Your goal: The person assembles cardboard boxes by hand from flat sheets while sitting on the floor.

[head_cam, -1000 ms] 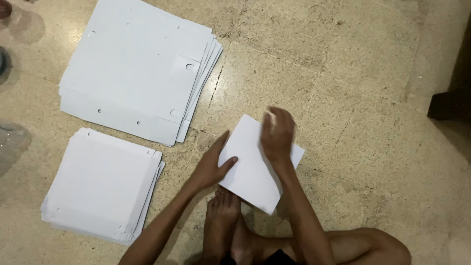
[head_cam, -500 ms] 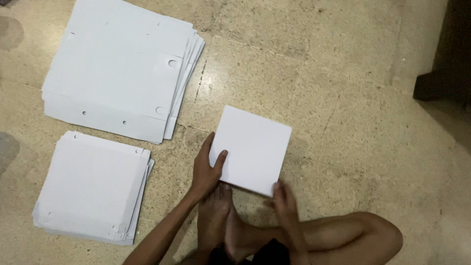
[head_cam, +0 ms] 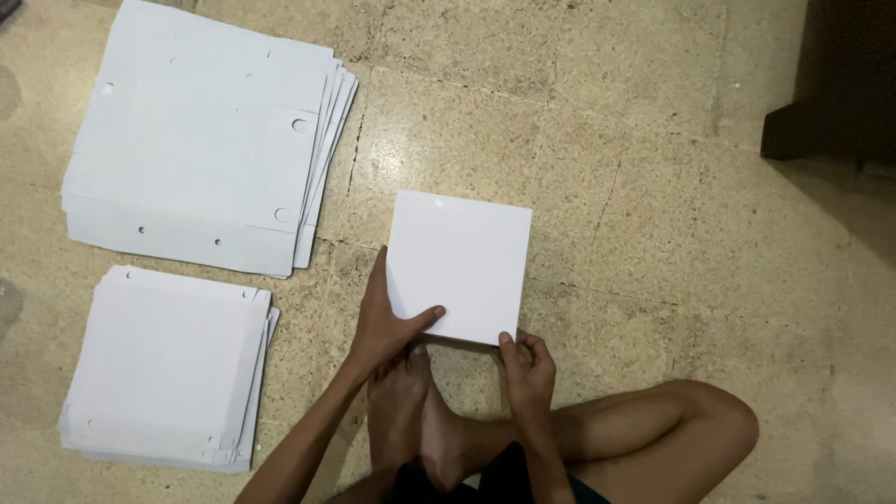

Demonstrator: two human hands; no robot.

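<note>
Shifted from the card's far edge to its near right corner (head_cam: 528,369), pinched there with fingers together, left fingers (head_cam: 390,317) clamped on the near left edge of the white square card (head_cam: 459,263) flat on the floor (head_cam: 635,187), likely mid-fold, next needing a firm crease.

One head-worn view looks almost straight down from above a person seated on the floor (head_cam: 653,140). The wearer's crossed legs (head_cam: 597,429) enter from the bottom edge, so the top of the frame lies ahead of them. The camera sits near enough that the forearms, left hand (head_cam: 387,322) and right hand (head_cam: 527,369) fill the lower middle, with the white card (head_cam: 457,261) at centre. Two paper stacks (head_cam: 201,140) (head_cam: 168,369) lie at the left, dark furniture (head_cam: 840,75) in the top right corner
</note>
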